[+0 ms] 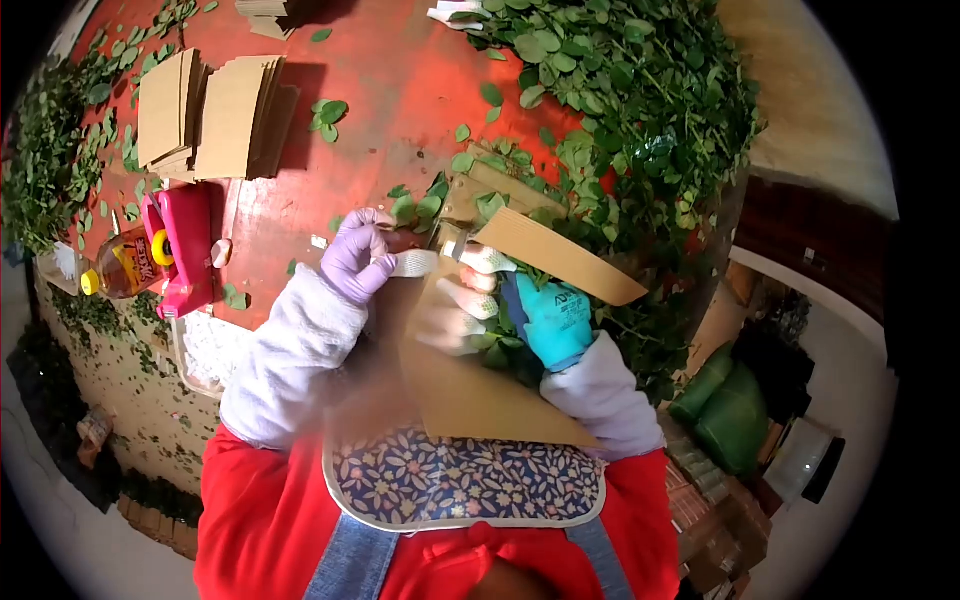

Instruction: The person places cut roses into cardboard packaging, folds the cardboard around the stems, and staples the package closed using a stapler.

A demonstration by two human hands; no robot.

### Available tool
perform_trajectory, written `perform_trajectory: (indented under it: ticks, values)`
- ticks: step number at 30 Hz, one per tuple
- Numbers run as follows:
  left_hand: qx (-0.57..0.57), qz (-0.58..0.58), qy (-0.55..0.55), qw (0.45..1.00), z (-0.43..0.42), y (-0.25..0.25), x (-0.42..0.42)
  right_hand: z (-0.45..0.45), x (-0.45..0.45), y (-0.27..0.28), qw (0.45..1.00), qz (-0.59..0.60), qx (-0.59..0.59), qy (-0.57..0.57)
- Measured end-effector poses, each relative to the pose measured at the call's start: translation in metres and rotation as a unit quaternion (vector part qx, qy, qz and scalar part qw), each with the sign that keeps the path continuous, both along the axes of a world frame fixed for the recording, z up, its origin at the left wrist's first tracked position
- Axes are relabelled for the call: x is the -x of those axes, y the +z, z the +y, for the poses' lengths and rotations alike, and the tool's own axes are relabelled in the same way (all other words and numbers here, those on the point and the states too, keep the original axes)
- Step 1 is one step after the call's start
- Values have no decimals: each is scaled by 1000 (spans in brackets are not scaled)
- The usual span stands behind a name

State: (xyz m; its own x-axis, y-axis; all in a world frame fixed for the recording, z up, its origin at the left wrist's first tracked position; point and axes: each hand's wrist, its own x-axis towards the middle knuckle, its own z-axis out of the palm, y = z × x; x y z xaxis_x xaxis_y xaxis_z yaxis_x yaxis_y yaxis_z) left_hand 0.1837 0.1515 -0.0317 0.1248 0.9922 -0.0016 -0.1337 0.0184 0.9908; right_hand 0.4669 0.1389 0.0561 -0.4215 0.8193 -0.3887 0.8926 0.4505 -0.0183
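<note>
My left hand (358, 255), in a purple glove, is closed with fingers pinched round the end of a small white netted piece (413, 263). My right hand (552, 322), in a teal glove, is wrapped round green leafy stems (500, 350) beside several white-netted, pinkish heads (470, 300). A brown cardboard sheet (490, 400) lies under these heads, its left part blurred. Above my right hand, another cardboard piece (565, 255) slants down to the right. A small metal part (452, 242) shows between my hands. My right fingertips are partly hidden.
Stacked cardboard pieces (228, 120) stand on the red table (385, 90) at upper left. A pink tape dispenser (190, 250), a bottle (125, 265) and a tray of white pieces (205, 350) are at left. Leafy stems (650, 110) are heaped at upper right.
</note>
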Motion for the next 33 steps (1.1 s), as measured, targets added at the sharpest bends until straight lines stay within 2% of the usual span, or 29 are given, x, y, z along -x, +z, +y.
perform_trajectory:
  ticks: [1,2,3,4,5,6,8,9,10,12,13,14,17,18,20,21,22,24,25,26,27,28,29,31,32,33]
  values:
    - [20,-37,-48,998,2,-4,1,0,-5,1,997,66,-39,12]
    - [17,-33,-51,998,0,-6,-5,1,-9,3,988,131,-80,26]
    - [121,-126,-41,984,-6,-6,-18,-2,-10,7,987,133,-82,25]
    - [221,-218,-26,950,-8,-5,-28,-4,-12,12,978,190,-91,-9]
    - [193,-222,-67,953,-6,-9,-33,-4,-13,16,963,246,-98,-42]
    - [231,-288,-58,928,-6,-8,-41,-2,-13,17,963,246,-101,-38]
    - [178,-125,-50,975,-6,-11,-59,-2,-7,20,970,195,-138,-52]
    - [188,-140,-65,970,-4,-13,-59,-1,-1,27,986,129,-89,-65]
    - [186,-139,-65,970,2,-9,-60,-1,0,23,985,130,-92,-65]
    - [249,-37,-81,964,8,2,-59,-2,2,10,997,16,-12,-77]
    - [197,40,-64,977,9,8,-63,1,6,15,995,20,13,-98]
    - [197,40,-63,978,8,7,-63,2,7,11,995,20,13,-97]
    - [167,-148,-44,974,6,-7,-64,-2,6,-6,994,1,-48,-99]
    - [166,-151,-44,973,5,-11,-61,-3,5,-9,993,0,-63,-95]
    - [222,-74,6,972,10,1,-55,-2,3,-12,993,-2,-81,-86]
    - [255,-76,35,963,13,9,-49,-2,3,-13,992,11,-84,-90]
    - [191,-54,81,977,14,0,-42,-1,4,-14,991,24,-88,-95]
    - [261,-159,121,944,20,-6,-9,-3,3,-13,990,40,-88,-102]
    - [226,-154,70,959,17,-4,5,-4,1,-13,989,54,-88,-105]
    - [190,-150,17,970,15,-1,17,-3,-5,-13,978,112,-160,-67]
    - [139,-117,-51,982,10,-7,23,-5,-8,-5,968,184,-156,-74]
    - [161,-31,-148,975,5,-4,29,-3,-5,10,952,254,-151,-79]
    - [111,54,-168,978,3,10,19,-6,-3,17,937,295,-159,-97]
    - [103,182,-248,946,6,37,-8,-15,-5,33,969,225,-81,-57]
    - [145,225,-310,913,8,42,-16,-18,-5,35,977,200,-64,-21]
    - [144,228,-311,911,5,42,-27,-19,4,40,975,209,-68,-18]
